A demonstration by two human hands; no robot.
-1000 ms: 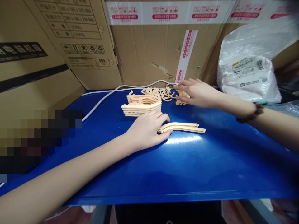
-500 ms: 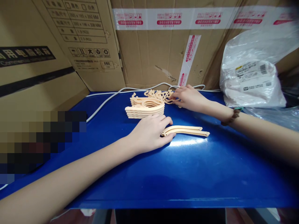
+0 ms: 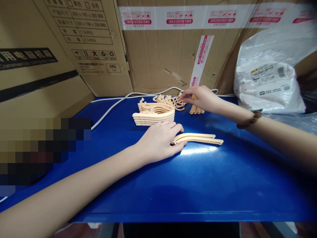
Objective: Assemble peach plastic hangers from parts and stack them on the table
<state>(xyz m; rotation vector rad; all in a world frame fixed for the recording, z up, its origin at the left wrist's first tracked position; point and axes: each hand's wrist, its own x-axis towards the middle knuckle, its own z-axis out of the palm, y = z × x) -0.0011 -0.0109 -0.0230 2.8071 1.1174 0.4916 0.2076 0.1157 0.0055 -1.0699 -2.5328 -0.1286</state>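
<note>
My left hand [image 3: 160, 142] rests on the table with thumb and fingers around the left ends of two slim, curved beige hanger arms [image 3: 198, 137]; their other ends point right. Just beyond its knuckles stands a neat stack of beige hanger pieces [image 3: 155, 119]. Farther back, my right hand [image 3: 201, 98] reaches over a loose pile of beige hooks [image 3: 166, 99], thumb and forefinger closed at a hook [image 3: 181, 106] on the pile's right edge. Its fingers partly cover the contact. Below its palm lies a bundle of short beige pieces [image 3: 196, 109].
Cardboard boxes [image 3: 158, 59] wall in the back and left of the blue table [image 3: 198, 185]. A white cable [image 3: 111, 109] runs along the rear. On the right sits a white plastic bag [image 3: 269, 86] with a label, beside clear film.
My right hand has lifted and its fingertips have drawn together over the hooks, uncovering the bundle beneath it. My left hand keeps its place on the hanger arms.
</note>
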